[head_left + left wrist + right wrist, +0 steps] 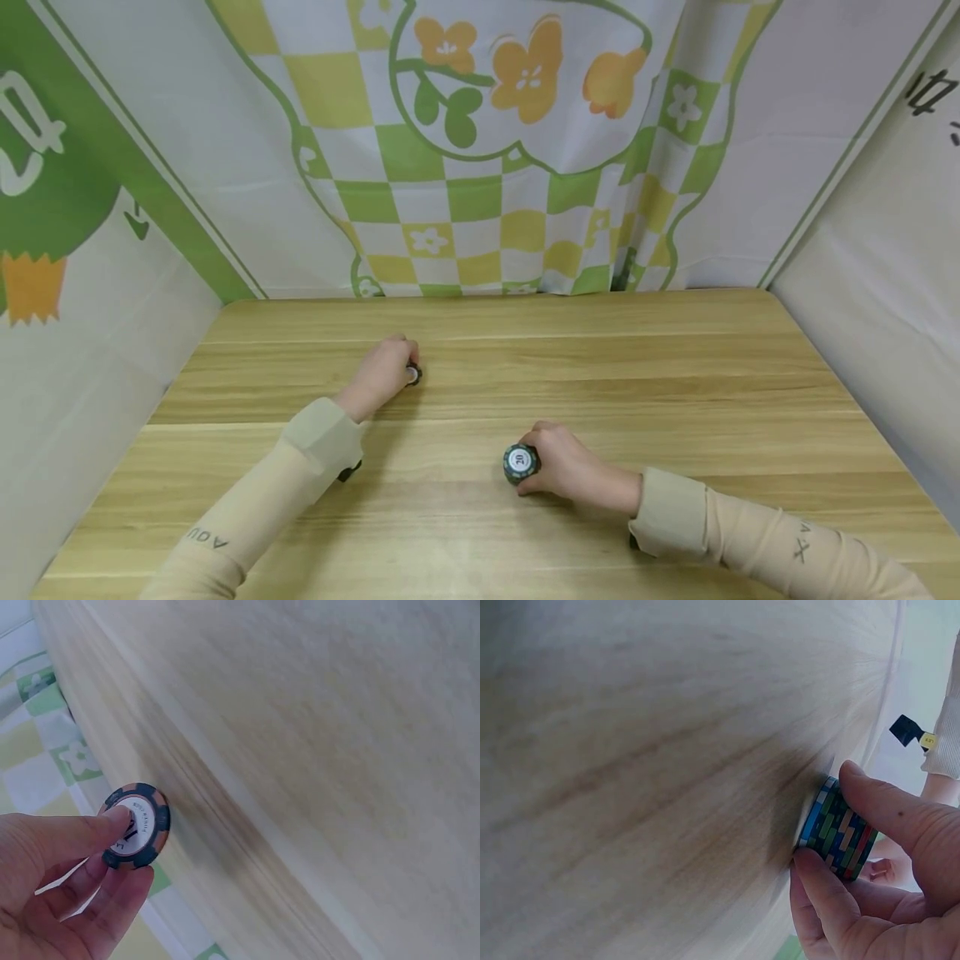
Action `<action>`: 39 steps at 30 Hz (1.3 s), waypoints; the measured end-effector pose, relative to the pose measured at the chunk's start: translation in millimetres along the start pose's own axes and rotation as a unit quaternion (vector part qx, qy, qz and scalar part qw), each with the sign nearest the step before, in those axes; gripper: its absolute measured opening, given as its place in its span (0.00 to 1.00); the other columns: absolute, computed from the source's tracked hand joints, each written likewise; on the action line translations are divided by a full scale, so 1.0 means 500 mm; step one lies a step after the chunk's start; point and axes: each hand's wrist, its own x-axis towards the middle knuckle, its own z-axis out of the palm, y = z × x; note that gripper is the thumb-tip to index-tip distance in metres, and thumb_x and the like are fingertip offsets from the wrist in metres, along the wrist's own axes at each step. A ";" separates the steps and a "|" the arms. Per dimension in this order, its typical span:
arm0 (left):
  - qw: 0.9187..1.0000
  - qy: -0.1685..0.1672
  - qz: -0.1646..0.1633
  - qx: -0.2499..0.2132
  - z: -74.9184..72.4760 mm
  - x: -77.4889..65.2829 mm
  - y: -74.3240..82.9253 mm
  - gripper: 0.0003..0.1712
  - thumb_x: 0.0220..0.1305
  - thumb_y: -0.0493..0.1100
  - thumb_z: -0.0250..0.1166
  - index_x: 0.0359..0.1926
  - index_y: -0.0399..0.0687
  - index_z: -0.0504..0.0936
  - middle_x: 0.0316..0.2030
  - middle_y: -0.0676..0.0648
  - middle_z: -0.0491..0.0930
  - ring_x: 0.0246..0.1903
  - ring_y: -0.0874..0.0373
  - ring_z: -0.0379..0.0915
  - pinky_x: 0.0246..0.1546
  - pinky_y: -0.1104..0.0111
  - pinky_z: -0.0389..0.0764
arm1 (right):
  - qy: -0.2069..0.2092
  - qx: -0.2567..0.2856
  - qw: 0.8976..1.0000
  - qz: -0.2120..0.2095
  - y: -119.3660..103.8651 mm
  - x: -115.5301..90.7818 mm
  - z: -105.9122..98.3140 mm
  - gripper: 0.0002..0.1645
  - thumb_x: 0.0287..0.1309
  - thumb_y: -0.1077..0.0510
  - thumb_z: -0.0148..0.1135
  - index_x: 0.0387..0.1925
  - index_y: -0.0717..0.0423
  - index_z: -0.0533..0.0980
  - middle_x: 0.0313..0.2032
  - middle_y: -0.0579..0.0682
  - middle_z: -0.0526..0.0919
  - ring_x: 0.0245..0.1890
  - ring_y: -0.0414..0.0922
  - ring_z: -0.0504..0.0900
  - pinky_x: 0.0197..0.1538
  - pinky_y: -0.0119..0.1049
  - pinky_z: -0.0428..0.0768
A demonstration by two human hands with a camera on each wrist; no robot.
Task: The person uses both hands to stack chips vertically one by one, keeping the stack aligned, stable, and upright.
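My left hand (378,373) pinches a single poker chip (414,374) above the far left part of the table. In the left wrist view this chip (150,825) is dark with orange-brown edge blocks and a white printed centre, and the thumb lies over part of the print. My right hand (573,473) grips a stack of poker chips (520,461) near the table's middle. The top chip is green and reads 20. From the right wrist view the stack's side (840,834) shows blue, green, pink and red bands between thumb and fingers, close to the tabletop.
Under both hands is a wooden table (600,358). A checked, flowered curtain (480,200) hangs behind its far edge, with white cloth walls at the left and right (885,275). A small black device (906,730) sits at the left wrist.
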 end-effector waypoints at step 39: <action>0.981 0.023 0.193 0.019 -0.008 -0.054 0.142 0.09 0.47 0.28 0.64 0.23 0.47 0.80 0.24 0.53 0.76 0.27 0.61 0.74 0.27 0.71 0.75 | -0.005 -0.005 1.000 0.005 0.000 0.001 -0.003 0.25 0.29 0.58 0.77 0.33 0.65 0.78 0.29 0.49 0.77 0.31 0.42 0.75 0.35 0.32 0.76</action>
